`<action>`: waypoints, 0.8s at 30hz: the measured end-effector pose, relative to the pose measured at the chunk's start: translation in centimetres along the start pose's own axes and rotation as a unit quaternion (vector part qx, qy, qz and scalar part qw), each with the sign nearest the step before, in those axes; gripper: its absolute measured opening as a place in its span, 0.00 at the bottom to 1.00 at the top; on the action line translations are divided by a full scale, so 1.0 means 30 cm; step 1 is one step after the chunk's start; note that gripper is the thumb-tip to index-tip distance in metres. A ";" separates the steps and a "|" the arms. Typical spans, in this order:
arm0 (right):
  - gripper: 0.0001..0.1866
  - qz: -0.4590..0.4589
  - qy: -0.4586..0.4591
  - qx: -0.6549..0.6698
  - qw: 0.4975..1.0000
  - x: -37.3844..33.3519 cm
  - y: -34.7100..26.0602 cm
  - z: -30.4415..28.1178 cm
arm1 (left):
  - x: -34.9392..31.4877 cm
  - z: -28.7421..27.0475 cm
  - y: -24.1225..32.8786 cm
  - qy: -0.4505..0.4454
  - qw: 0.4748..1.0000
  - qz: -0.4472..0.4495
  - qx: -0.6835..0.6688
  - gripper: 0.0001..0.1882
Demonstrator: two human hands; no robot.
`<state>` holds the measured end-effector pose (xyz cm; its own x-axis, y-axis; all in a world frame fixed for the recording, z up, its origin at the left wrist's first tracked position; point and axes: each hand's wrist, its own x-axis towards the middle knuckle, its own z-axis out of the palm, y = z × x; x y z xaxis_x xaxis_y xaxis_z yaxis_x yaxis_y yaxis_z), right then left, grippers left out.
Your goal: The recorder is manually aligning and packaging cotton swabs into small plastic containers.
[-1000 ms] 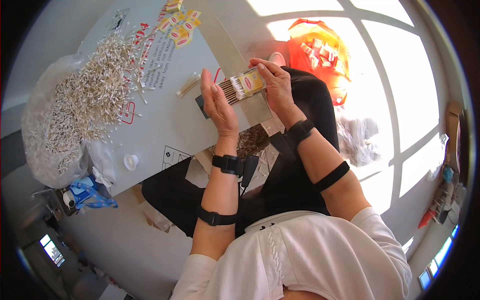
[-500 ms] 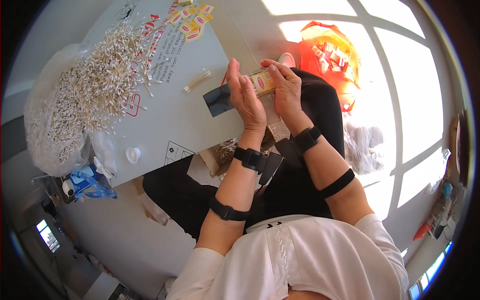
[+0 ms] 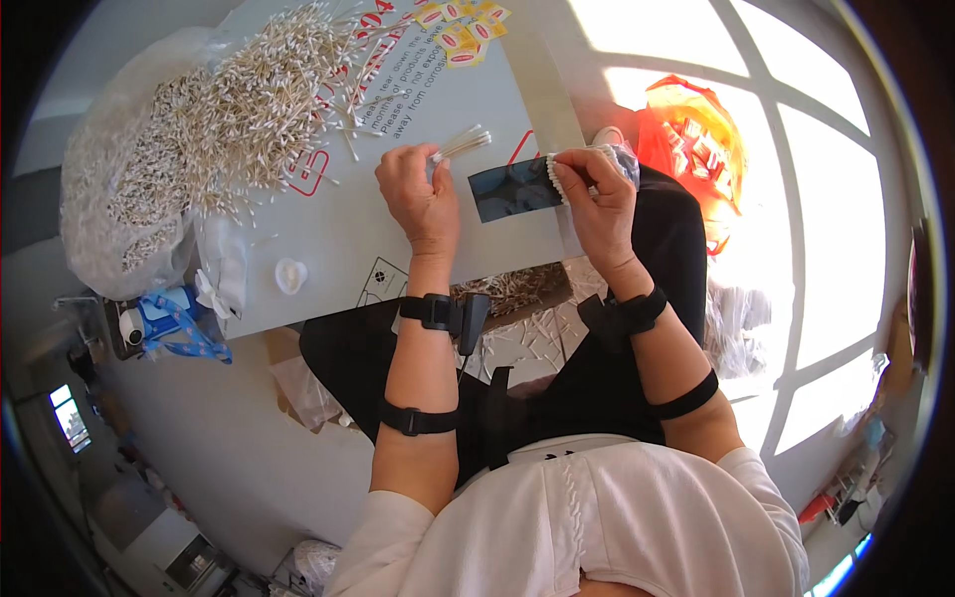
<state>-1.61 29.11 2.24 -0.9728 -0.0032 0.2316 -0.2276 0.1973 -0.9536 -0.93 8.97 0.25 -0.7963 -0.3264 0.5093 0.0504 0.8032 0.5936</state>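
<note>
My right hand is closed on a pack of cotton swabs; their white tips show in a row on its left side, and clear wrap shows past the fingers. My left hand is curled at the near ends of a small bunch of loose cotton swabs on the table. Its thumb and fingers meet round those ends; the fingertips are partly hidden. Between my hands lies a dark, shiny rectangular sheet, its right end beside the pack.
A large heap of cotton swabs spills from a clear bag at the left. Yellow printed cards lie at the far side. An orange bag holds packs at the right. Below the table edge, a carton contains loose swabs.
My hands have come apart. The left has moved left to the loose swabs. The right keeps the pack, now turned so the row of tips shows and the yellow label is hidden.
</note>
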 end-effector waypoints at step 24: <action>0.04 -0.089 -0.109 -0.205 0.969 0.113 0.039 0.237 | 0.001 -0.043 -0.089 -0.031 0.995 -0.093 0.004 0.08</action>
<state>-5.49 22.35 0.55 -0.9161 -0.2707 0.2958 -0.3992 0.5473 -0.7356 -0.31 6.19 -0.51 -0.8266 -0.4390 0.3522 -0.1064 0.7363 0.6682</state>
